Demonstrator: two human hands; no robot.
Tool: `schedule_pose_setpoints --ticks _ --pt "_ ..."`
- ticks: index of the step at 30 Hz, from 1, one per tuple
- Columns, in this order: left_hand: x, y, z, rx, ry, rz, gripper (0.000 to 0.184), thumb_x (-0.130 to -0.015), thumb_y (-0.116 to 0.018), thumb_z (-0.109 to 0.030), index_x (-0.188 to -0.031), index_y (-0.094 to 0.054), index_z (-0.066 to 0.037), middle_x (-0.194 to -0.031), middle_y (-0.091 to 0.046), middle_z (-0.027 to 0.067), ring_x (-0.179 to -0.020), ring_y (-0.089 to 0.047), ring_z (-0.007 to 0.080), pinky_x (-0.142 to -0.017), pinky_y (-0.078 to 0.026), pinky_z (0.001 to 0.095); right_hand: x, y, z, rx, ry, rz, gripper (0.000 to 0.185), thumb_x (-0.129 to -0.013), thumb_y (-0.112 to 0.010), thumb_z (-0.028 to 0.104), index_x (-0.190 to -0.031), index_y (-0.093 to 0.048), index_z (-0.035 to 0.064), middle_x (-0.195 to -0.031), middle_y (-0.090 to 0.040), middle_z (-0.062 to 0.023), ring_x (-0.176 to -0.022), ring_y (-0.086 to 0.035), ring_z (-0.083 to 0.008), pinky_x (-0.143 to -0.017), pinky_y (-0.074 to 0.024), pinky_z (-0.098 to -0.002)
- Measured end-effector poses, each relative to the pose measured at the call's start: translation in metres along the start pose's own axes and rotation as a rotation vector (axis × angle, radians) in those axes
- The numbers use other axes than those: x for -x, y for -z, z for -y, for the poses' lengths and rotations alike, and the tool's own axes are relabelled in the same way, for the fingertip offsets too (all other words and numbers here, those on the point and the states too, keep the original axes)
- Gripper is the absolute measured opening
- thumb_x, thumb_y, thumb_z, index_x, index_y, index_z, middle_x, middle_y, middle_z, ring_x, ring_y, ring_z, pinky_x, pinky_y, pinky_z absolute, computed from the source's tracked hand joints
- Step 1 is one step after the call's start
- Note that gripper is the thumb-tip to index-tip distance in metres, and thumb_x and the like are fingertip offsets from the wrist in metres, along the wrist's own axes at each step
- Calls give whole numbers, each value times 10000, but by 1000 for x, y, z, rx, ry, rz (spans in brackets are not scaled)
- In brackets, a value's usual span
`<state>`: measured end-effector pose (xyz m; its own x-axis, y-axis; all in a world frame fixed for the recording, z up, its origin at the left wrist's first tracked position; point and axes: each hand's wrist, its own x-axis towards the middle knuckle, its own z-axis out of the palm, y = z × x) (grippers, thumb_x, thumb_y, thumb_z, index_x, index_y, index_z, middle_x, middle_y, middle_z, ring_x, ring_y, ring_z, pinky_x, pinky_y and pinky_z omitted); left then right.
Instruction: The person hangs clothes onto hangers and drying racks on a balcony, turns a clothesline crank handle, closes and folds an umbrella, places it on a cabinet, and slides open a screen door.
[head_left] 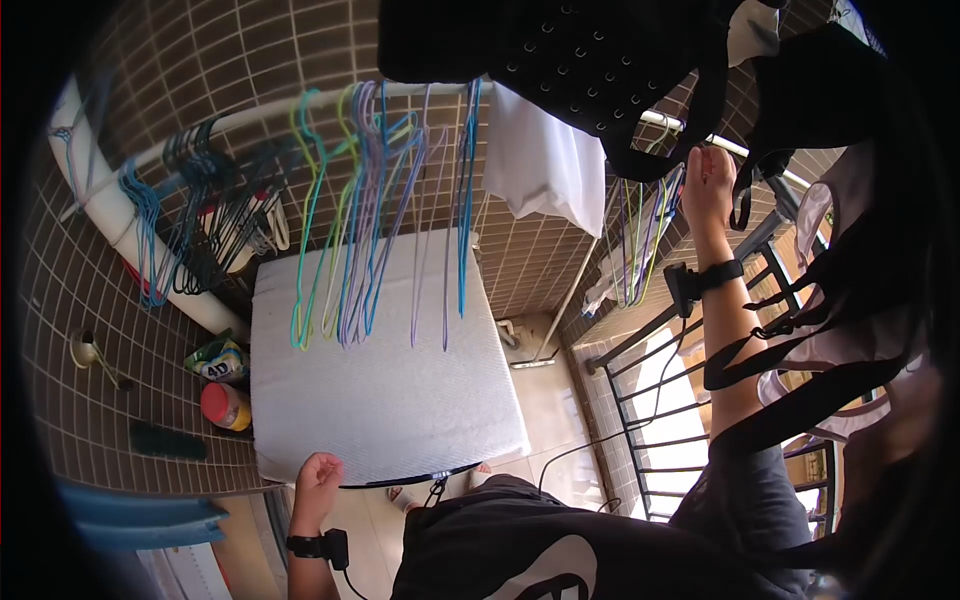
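Note:
My right hand (708,190) is raised at the upper right, its fingers closed beside the black hanging garments (815,95). What it grips, if anything, is hidden. Low at the left, my left hand (318,482) is loosely curled near the front edge of a white textured top (390,400), and nothing shows in it. Above that top, several blue, green and purple hangers (365,215) hang from a white rail (262,114). A white cloth (545,165) hangs to their right. Overhead is a black fabric piece with small rings (560,60).
Dark hangers (190,210) crowd the rail's left end. A red-lidded jar (225,405) and a bag (218,360) stand by the tiled wall. A metal railing (650,375) runs along the right. A cable (600,438) crosses in front of it. More hangers (632,250) hang near my right hand.

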<state>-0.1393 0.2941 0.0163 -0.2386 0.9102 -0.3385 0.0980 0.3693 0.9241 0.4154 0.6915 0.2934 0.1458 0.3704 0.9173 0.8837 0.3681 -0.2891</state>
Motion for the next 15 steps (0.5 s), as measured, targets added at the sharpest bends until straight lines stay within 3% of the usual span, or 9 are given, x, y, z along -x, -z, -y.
schedule_pose_setpoints --ticks 1,3,5,8,9,11,12,14,15 --pt "2 4 2 -3 -3 -24 108 -925 -645 -88 -1002 -579 -52 -870 -613 -12 -782 -569 77 -712 -476 228 17 15 4 2 -298 73 244 -950 -622 290 -969 -561 55 -849 -658 -92 -798 -658 -241 -689 -509 -357" --pt "10 7 -3 61 54 -70 104 -929 -644 -99 -995 -575 -60 -870 -614 -10 -790 -584 83 -711 -486 239 44 22 -41 148 -248 143 386 -921 -659 404 -932 -622 19 -847 -645 -95 -761 -636 -216 -715 -505 -335" --pt "10 9 2 100 78 -106 98 -933 -644 -114 -985 -571 -75 -869 -614 -5 -817 -611 98 -708 -501 256 77 5 -89 203 -554 313 501 -903 -657 483 -1049 -604 7 -838 -631 -59 -787 -617 -213 -772 -503 -311" --pt "2 4 1 160 51 -72 97 -933 -646 -117 -983 -575 -74 -872 -611 -1 -816 -610 102 -704 -501 258 105 4 -100 -330 -966 529 449 -931 -597 438 -1072 -587 12 -821 -610 -32 -663 -570 -153 -619 -461 -305" --pt "-2 1 -3 156 36 -62 93 -931 -643 -113 -981 -577 -71 -873 -610 1 -813 -609 103 -702 -500 258 122 -17 -152 -362 -810 606 401 -943 -572 404 -1037 -604 16 -786 -608 -36 -633 -552 -138 -568 -430 -298" --pt "-10 -9 -15 147 6 -43 84 -929 -638 -103 -977 -581 -66 -877 -609 6 -807 -606 106 -698 -500 258 100 -19 -119 -300 -816 491 316 -961 -501 289 -902 -647 15 -681 -591 -52 -598 -553 -119 -509 -410 -306" --pt "-13 -14 -19 136 -19 -28 82 -926 -636 -99 -976 -582 -62 -878 -609 7 -807 -605 104 -698 -501 257 79 8 -67 110 -747 565 315 -955 -479 236 -863 -653 -10 -666 -620 -130 -639 -628 -249 -578 -467 -394" --pt "-19 -24 -28 111 -64 -6 81 -920 -634 -90 -975 -585 -55 -880 -611 9 -805 -603 101 -698 -502 257 88 -7 -135 244 -295 325 310 -934 -484 217 -893 -642 -46 -770 -652 -243 -764 -640 -417 -695 -484 -481" --pt "-20 -27 -31 122 -79 5 87 -914 -632 -87 -979 -587 -49 -878 -614 13 -800 -601 98 -700 -505 260 83 0 -132 256 -277 321 319 -932 -493 236 -916 -654 -39 -803 -653 -255 -814 -639 -437 -741 -492 -488"
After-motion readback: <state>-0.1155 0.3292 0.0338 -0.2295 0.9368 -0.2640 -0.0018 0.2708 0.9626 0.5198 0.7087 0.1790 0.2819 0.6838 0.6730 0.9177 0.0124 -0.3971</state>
